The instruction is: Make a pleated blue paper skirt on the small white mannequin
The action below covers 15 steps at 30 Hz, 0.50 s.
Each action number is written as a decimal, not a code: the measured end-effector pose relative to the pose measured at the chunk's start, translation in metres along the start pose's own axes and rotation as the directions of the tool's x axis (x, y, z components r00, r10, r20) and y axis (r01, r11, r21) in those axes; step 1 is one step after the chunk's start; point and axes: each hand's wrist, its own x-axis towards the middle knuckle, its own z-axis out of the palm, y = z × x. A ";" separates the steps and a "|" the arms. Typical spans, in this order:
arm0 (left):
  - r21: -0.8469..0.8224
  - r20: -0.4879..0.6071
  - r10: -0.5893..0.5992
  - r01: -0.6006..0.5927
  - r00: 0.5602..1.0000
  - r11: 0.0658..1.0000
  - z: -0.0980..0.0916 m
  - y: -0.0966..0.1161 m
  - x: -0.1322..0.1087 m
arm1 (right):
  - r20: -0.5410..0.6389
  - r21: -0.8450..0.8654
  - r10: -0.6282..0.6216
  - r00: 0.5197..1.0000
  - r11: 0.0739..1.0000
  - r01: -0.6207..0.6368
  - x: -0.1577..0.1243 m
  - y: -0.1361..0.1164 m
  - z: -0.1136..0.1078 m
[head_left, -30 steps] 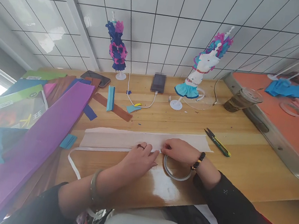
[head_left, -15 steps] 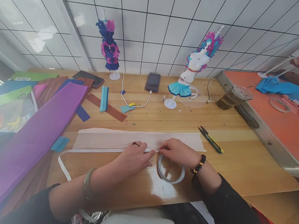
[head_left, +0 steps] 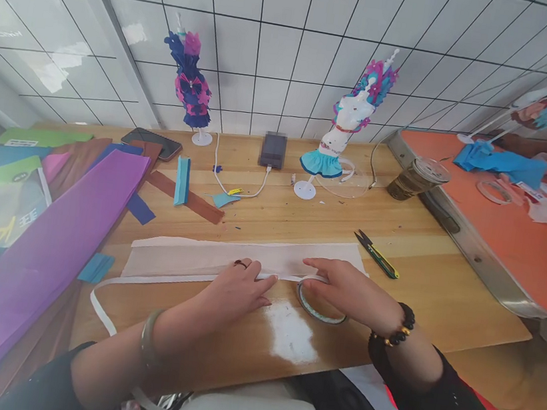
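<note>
A long pale pink crepe-paper strip (head_left: pixel 186 257) lies across the wooden table, a white tape band (head_left: pixel 163 280) running along its near edge. My left hand (head_left: pixel 240 288) rests on that edge, fingers stretched out and pressing on the tape. At the strip's right part, my right hand (head_left: pixel 350 292) grips a roll of white tape (head_left: pixel 322 317), with the index finger pointing out over the strip. The roll tilts up from the table, partly hidden by the fingers. Yellow-green thread snips (head_left: pixel 376 253) lie to the right of the strip.
Purple paper (head_left: pixel 60 251) and other sheets cover the left side. Behind are two decorated doll stands, a dark phone (head_left: pixel 151 143), a cabled device (head_left: pixel 272 151) and paper scraps. A drink cup (head_left: pixel 417 178) stands by an orange-topped surface (head_left: pixel 490 240) on the right.
My right hand has shifted right, away from the left hand, and the tape roll has lifted and tilted with it. My left hand keeps its place on the strip. The view has shifted slightly.
</note>
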 end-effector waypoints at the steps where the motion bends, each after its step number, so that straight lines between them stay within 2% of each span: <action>1: -0.002 0.003 -0.002 0.002 1.000 1.000 -0.001 0.000 0.000 | 0.002 0.012 0.018 1.000 1.000 -0.018 -0.005 0.003 -0.003; 4: -0.008 0.017 -0.012 0.012 1.000 1.000 -0.003 0.001 0.000 | -0.018 0.074 0.070 0.997 0.995 -0.068 -0.019 0.015 -0.010; 10: -0.026 0.053 -0.023 0.024 0.998 0.999 -0.006 0.000 0.003 | -0.157 0.121 0.192 0.969 0.977 -0.174 -0.044 0.047 -0.016; 15: -0.022 0.036 -0.013 0.014 0.999 1.000 -0.005 0.001 0.002 | -0.242 0.160 0.217 0.946 0.970 -0.182 -0.052 0.067 -0.017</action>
